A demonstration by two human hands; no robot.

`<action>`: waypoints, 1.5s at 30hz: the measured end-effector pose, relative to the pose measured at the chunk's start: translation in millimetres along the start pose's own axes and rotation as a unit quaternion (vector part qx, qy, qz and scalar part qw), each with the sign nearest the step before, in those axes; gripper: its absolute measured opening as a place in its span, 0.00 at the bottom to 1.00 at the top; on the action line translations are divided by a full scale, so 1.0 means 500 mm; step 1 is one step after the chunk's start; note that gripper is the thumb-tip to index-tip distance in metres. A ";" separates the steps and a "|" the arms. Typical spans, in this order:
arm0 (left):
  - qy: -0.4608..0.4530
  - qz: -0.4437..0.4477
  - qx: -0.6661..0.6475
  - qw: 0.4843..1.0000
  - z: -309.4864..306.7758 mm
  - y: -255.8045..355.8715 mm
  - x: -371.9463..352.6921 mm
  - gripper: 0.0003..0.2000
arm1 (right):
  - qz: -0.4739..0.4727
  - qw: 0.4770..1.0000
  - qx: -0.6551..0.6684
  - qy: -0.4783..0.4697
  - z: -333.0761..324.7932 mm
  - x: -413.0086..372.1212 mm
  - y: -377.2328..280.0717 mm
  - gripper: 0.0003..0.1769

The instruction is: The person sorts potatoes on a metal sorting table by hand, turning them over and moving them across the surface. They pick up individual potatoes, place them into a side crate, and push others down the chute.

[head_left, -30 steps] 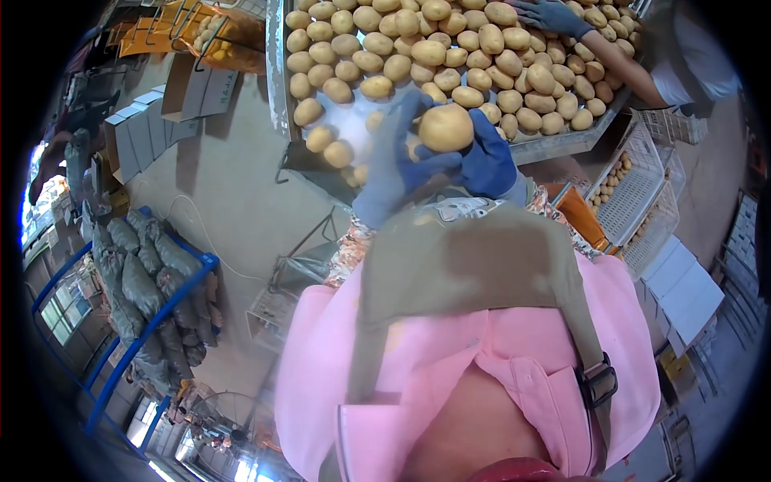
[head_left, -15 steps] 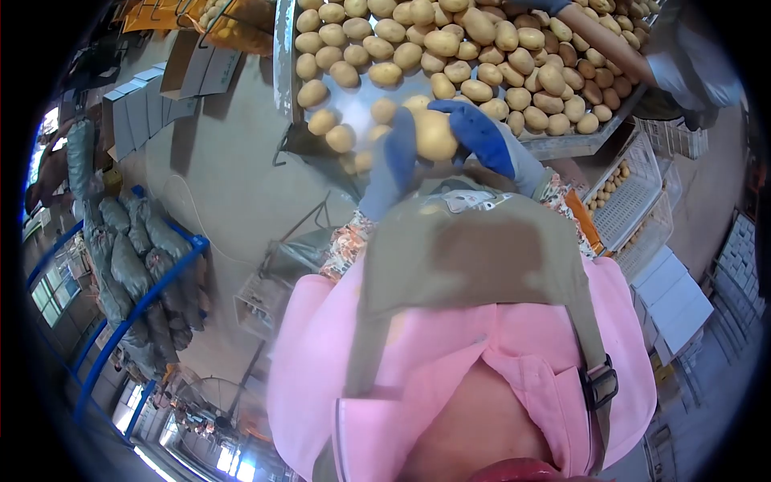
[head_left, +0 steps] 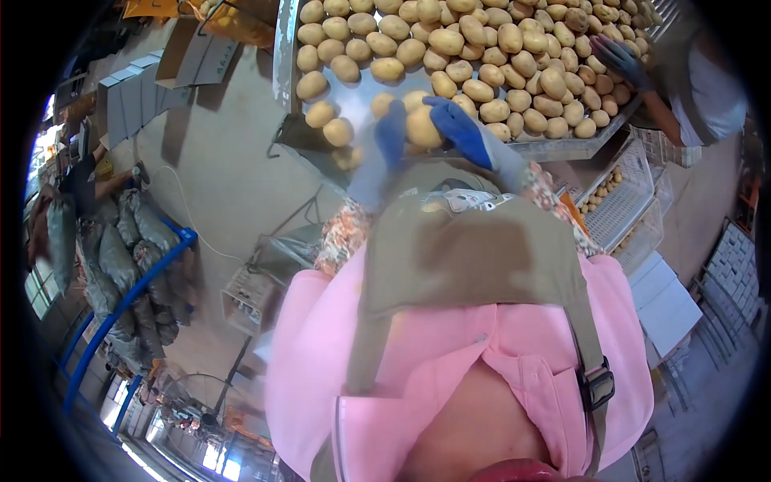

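A large yellow potato is between my two gloved hands, just above the near edge of a metal sorting table. My right hand, in a blue-and-grey glove, curves around its right side with the fingers over the top. On the potato's left side is my left hand, closed against it and slightly blurred by haze on the view. Loose potatoes lie spread on the table just beyond both hands. A few more potatoes sit beside my left hand.
At the right, a co-worker's gloved hand reaches over the potato pile. Plastic crates holding potatoes stand below the table's right side. Cardboard boxes are on the floor at left, near filled sacks by a blue rail.
Both my hands and the potato have shifted slightly left and up. The co-worker's arm has drawn back from the far side of the table to its right edge.
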State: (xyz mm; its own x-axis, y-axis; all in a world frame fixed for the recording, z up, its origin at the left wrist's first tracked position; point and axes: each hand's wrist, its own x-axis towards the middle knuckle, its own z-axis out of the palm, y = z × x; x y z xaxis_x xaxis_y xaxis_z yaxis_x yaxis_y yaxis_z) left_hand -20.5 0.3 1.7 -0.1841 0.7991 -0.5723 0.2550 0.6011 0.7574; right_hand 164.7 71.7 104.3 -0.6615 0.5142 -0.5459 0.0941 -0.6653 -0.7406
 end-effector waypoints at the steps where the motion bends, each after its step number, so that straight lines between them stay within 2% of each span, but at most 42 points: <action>1: 0.000 0.000 -0.002 1.000 0.006 0.000 -0.010 0.24 | -0.027 0.998 -0.049 -0.010 -0.023 0.024 0.025 0.34; 2: 0.037 0.053 -0.119 0.991 0.014 0.003 -0.026 0.23 | 0.012 0.986 -0.165 0.020 -0.053 0.067 0.063 0.32; 3: 0.061 0.202 0.000 0.977 0.009 -0.062 0.007 0.21 | 0.049 0.958 -0.279 0.048 -0.074 0.099 0.085 0.31; 4: 0.138 0.350 0.158 0.913 0.003 -0.126 0.040 0.20 | -0.006 0.913 -0.407 -0.010 -0.094 0.109 0.090 0.28; 5: 0.242 0.455 0.271 0.813 -0.003 -0.190 0.072 0.20 | -0.008 0.912 -0.410 -0.015 -0.119 0.107 0.103 0.28; 6: 0.209 0.355 0.085 0.907 -0.015 -0.190 0.020 0.19 | -0.039 0.922 -0.385 -0.004 -0.151 0.104 0.116 0.26; 7: 0.165 0.236 -0.108 0.952 -0.029 -0.186 -0.011 0.19 | -0.068 0.931 -0.359 0.006 -0.179 0.101 0.120 0.25; 8: 0.215 0.225 -0.069 0.948 -0.053 -0.222 -0.012 0.16 | -0.066 0.931 -0.359 -0.001 -0.202 0.088 0.110 0.25; 9: 0.312 0.222 -0.067 0.921 -0.051 -0.278 0.002 0.13 | -0.052 0.901 -0.431 0.005 -0.222 0.075 0.090 0.24; 10: 0.410 0.212 -0.063 0.885 -0.049 -0.333 0.016 0.12 | -0.040 0.865 -0.501 0.010 -0.227 0.072 0.080 0.24; 11: 0.499 0.195 -0.061 0.842 -0.047 -0.388 0.030 0.12 | -0.041 0.864 -0.502 0.002 -0.215 0.073 0.101 0.24; 12: 0.469 0.259 0.130 0.834 -0.077 -0.442 0.035 0.16 | -0.005 0.784 -0.621 0.001 -0.197 0.072 0.137 0.22; 14: 0.339 0.143 0.061 0.928 -0.030 -0.541 0.057 0.24 | 0.056 0.773 -0.628 -0.075 -0.160 0.116 0.170 0.20; 15: 0.276 0.075 0.038 0.957 -0.008 -0.585 0.067 0.30 | 0.086 0.765 -0.629 -0.113 -0.141 0.137 0.187 0.19; 16: 0.252 0.140 -0.019 0.957 0.000 -0.522 0.059 0.32 | 0.106 0.884 -0.414 -0.189 -0.131 0.179 0.224 0.20; 18: 0.176 0.125 -0.223 0.951 -0.022 -0.403 0.027 0.33 | 0.126 0.943 -0.175 -0.253 -0.138 0.206 0.244 0.20; 19: 0.145 0.107 -0.320 0.930 -0.032 -0.353 0.014 0.34 | 0.049 0.943 -0.238 -0.229 -0.083 0.174 0.136 0.21; 20: 0.123 0.080 -0.347 0.926 -0.036 -0.354 0.008 0.34 | -0.029 0.932 -0.298 -0.204 -0.050 0.158 0.075 0.22; 21: 0.116 0.061 -0.369 0.920 -0.043 -0.328 -0.008 0.34 | -0.026 0.931 -0.300 -0.207 -0.068 0.160 0.076 0.22; 23: 0.104 0.021 -0.413 0.905 -0.057 -0.276 -0.039 0.33 | -0.206 0.821 -0.510 -0.155 -0.148 0.154 0.081 0.23; 24: 0.092 0.011 -0.406 0.909 -0.061 -0.264 -0.044 0.29 | -0.204 0.820 -0.511 -0.155 -0.177 0.141 0.086 0.23; 25: 0.085 0.006 -0.404 0.911 -0.065 -0.249 -0.050 0.31 | -0.106 0.725 -0.672 -0.108 -0.198 0.123 0.087 0.23; 26: 0.079 0.002 -0.402 0.912 -0.069 -0.233 -0.056 0.35 | -0.004 0.595 -0.801 -0.056 -0.213 0.111 0.094 0.23; 29: 0.091 -0.052 -0.491 0.865 -0.068 -0.210 -0.063 0.30 | 0.020 0.609 -0.793 -0.024 -0.184 0.079 0.096 0.23; 30: 0.068 0.012 -0.428 0.901 -0.063 -0.234 -0.058 0.28 | 0.027 0.640 -0.767 -0.035 -0.195 0.088 0.104 0.24; 32: 0.039 0.077 -0.359 0.929 -0.054 -0.274 -0.038 0.26 | 0.034 0.646 -0.762 -0.037 -0.188 0.091 0.101 0.24; 35: 0.061 0.029 -0.374 0.925 -0.055 -0.301 -0.013 0.24 | 0.047 0.662 -0.748 -0.024 -0.154 0.099 0.098 0.23; 36: 0.109 0.159 -0.084 0.978 -0.064 -0.292 -0.019 0.27 | 0.051 0.653 -0.756 -0.025 -0.132 0.095 0.085 0.24; 37: 0.145 0.272 0.215 0.927 -0.068 -0.290 -0.024 0.30 | 0.055 0.643 -0.763 -0.027 -0.119 0.092 0.074 0.25; 38: 0.144 0.272 0.215 0.927 -0.054 -0.280 -0.017 0.30 | 0.056 0.644 -0.763 -0.027 -0.119 0.100 0.065 0.25; 39: 0.175 0.174 -0.050 0.968 -0.027 -0.264 0.000 0.32 | 0.059 0.771 -0.620 -0.132 -0.125 0.119 0.056 0.24; 40: 0.191 0.063 -0.309 0.929 -0.013 -0.242 0.004 0.34 | 0.054 0.822 -0.538 -0.180 -0.133 0.129 0.057 0.23; 41: 0.190 0.062 -0.309 0.930 -0.014 -0.230 -0.008 0.34 | 0.060 0.863 -0.447 -0.229 -0.142 0.139 0.058 0.23; 43: 0.114 -0.019 -0.430 0.895 -0.031 -0.178 -0.045 0.30 | -0.104 0.897 -0.420 -0.093 -0.175 0.144 0.085 0.20; 44: 0.114 -0.020 -0.429 0.896 -0.030 -0.194 -0.037 0.30 | -0.104 0.898 -0.418 -0.093 -0.189 0.139 0.099 0.20; 45: 0.113 -0.001 -0.388 0.915 -0.030 -0.232 -0.024 0.28 | -0.123 0.826 -0.546 -0.062 -0.196 0.126 0.109 0.19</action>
State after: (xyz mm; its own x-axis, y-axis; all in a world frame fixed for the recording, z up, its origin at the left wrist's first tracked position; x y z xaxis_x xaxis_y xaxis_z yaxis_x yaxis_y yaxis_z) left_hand -61.9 -79.1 -74.7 -0.3975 0.7267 -0.5603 -0.4797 0.3560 0.8020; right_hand 201.1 121.2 -8.9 -0.8254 0.4563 -0.3324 0.5162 0.3718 -0.7716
